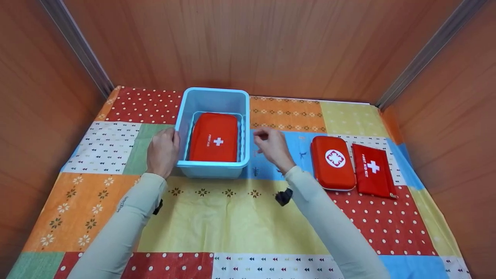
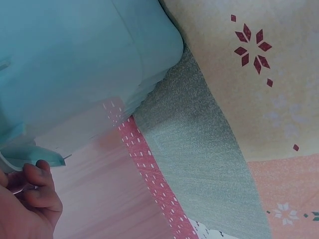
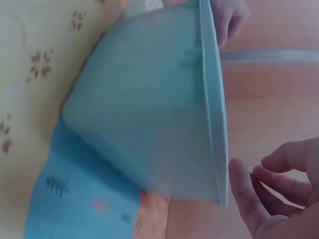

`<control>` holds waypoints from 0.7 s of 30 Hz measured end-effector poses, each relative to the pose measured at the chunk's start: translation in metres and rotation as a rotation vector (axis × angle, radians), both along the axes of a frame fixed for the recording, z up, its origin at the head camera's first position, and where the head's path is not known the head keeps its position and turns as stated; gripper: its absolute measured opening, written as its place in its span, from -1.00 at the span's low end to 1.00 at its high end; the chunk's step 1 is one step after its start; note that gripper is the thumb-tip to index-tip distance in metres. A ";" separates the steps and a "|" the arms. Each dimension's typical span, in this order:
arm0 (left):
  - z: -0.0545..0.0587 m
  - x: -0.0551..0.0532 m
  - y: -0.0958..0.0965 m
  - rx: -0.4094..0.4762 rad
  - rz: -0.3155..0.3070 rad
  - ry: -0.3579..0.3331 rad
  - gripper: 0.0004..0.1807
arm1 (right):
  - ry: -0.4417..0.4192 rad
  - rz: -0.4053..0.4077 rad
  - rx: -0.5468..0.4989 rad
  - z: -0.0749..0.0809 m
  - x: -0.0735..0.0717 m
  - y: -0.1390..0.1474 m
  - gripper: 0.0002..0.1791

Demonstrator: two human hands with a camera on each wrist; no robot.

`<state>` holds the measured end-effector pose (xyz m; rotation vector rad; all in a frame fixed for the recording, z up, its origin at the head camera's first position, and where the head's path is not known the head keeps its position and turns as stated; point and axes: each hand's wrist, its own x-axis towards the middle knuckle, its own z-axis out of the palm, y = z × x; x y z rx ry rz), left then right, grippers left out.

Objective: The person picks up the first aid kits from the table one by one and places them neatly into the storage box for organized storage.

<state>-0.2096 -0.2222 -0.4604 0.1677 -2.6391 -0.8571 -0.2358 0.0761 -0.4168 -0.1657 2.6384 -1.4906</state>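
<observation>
A light blue plastic bin (image 1: 211,170) stands on the patchwork cloth, with a red first aid pouch (image 1: 221,130) lying inside it. At the bin's left side my left hand (image 1: 162,149) grips the rim, and in the left wrist view its fingers (image 2: 42,191) curl beneath that edge. My right hand (image 1: 273,147) hovers just off the right rim, fingers loosely bent and holding nothing. The right wrist view shows its fingers (image 3: 244,194) close beside the bin's rim (image 3: 214,99).
To the right lie a red hard-shell first aid case (image 1: 325,170) and a flat red first aid kit pouch (image 1: 374,186). Wood-look panels (image 1: 271,46) enclose the back and both sides. Patchwork cloth (image 1: 193,224) covers the surface.
</observation>
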 end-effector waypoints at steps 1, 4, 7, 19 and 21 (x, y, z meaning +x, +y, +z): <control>0.000 0.000 0.000 0.002 0.000 -0.004 -0.63 | 0.001 -0.008 0.003 -0.002 -0.002 0.010 -0.76; 0.000 0.000 0.000 0.011 0.000 -0.014 -0.63 | 0.000 -0.035 0.038 -0.010 -0.006 0.043 -0.76; 0.000 -0.001 0.000 0.009 -0.005 -0.014 -0.62 | 0.001 -0.069 0.100 -0.020 -0.008 0.078 -0.74; 0.001 0.000 0.000 -0.008 -0.013 0.000 -0.61 | -0.291 -0.306 0.349 -0.048 0.005 0.215 -0.37; 0.001 0.000 0.001 -0.004 -0.013 -0.008 -0.61 | -0.308 -0.332 0.382 -0.054 0.011 0.233 -0.32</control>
